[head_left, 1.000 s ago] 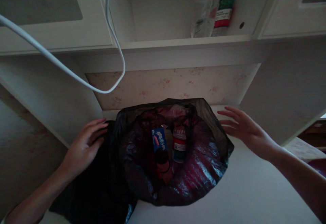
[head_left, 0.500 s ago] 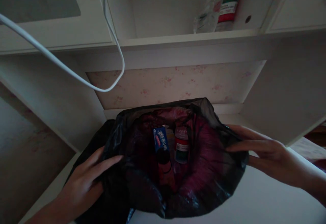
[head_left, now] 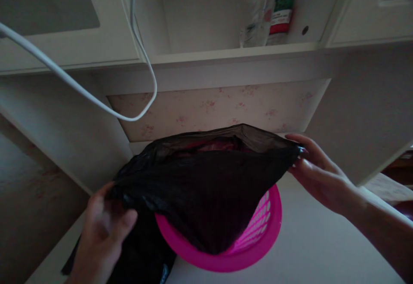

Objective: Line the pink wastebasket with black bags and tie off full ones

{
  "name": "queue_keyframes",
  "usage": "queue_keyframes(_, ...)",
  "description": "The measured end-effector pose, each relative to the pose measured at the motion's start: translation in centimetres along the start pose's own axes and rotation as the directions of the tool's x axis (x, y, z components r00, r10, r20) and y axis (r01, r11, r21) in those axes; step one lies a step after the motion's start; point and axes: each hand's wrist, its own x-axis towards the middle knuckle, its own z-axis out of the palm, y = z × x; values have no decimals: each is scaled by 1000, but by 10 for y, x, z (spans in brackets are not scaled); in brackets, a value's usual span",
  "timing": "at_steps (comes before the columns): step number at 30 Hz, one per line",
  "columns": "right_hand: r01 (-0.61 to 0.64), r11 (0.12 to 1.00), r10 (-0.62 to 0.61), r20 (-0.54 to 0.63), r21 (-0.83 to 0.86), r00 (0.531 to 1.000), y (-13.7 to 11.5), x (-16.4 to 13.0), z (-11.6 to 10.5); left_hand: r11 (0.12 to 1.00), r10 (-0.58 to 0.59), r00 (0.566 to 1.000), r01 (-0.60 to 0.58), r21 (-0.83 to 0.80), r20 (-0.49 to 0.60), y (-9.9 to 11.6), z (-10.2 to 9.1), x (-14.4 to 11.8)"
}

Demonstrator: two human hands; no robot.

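Currently, 1 blk bag (head_left: pixel 206 193), thin, sheer at far rim, in 1 pink slotted basket (head_left: pixel 222 263). R hand (head_left: pixel 325 183) pinching bag corner; L hand (head_left: pixel 98 232) curled at opp. edge, grip unclear.

The white desk (head_left: pixel 309 241) supports a pink basket (head_left: pixel 222 264), set in from the left edge. Black plastic (head_left: pixel 145 249) lies just beside the basket, toward that edge. Above, the shelf (head_left: pixel 193 56) supports a clear container (head_left: pixel 256 21) at its front edge and a labelled bottle (head_left: pixel 281 17) slightly behind, near the right end.
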Motion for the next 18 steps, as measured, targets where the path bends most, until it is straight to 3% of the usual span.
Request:
queue_keyframes(2, -5, 1000, 6, 136, -8, 991, 8, 1, 3, 997, 73, 993, -71, -30, 91, -1, 10, -17)
queue_keyframes(5, -29, 997, 45, 234, -71, 971, 10, 5, 15, 998, 51, 973, -60, 32, 226, 3, 29, -26)
queue_keyframes(9, -54, 993, 72, 181, -103, 981, 6, 25, 35, 999, 12, 960, -3, -33, 280, 14, 57, -1)
queue_keyframes(12, -81, 991, 89, 73, -109, 993, 13, 46, 37, 988, -38, 943, 84, -126, 330, 16, 71, 28)
queue_keyframes(14, -91, 991, 91, -11, -101, 996, 19, 61, 33, 979, -74, 956, 123, -161, 282, 15, 76, 48)
queue_keyframes(18, -175, 979, 173, -32, -107, 984, 24, 92, 25, 997, -31, 999, 32, -73, 16, 12, 84, 96)
